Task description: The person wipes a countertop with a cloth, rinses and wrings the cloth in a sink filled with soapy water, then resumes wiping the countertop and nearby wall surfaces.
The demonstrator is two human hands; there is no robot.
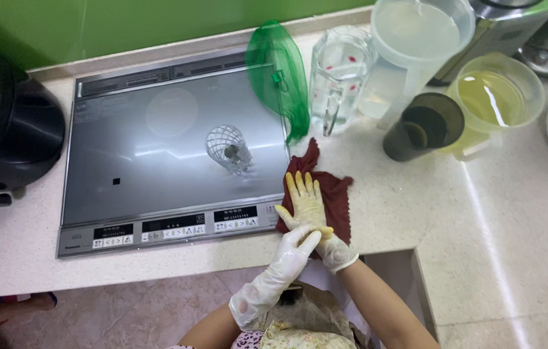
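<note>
Head view looks down on a pale stone counter (416,207) with a flat glass cooktop (170,148) set into it, its control strip along the near edge. Right of the cooktop, at its front corner, lies a dark red cloth (335,194), crumpled, its long axis running from the near counter edge away toward the back, with a narrow tip pointing at the clear measuring jug (338,74) behind it. The right hand (306,203), in a yellowish glove, lies flat on the cloth with fingers spread and pointing away from the person, so the cloth sits directly under it. The left hand (290,252), in a white glove, comes in from the near left and pinches at the right glove near the wrist; it holds nothing else and does not touch the cloth. So the right hand is the nearer one. Behind stand a green mesh bag (280,71), a lidded white pitcher (409,45), a dark cup (423,126) and a yellowish container (496,97).
</note>
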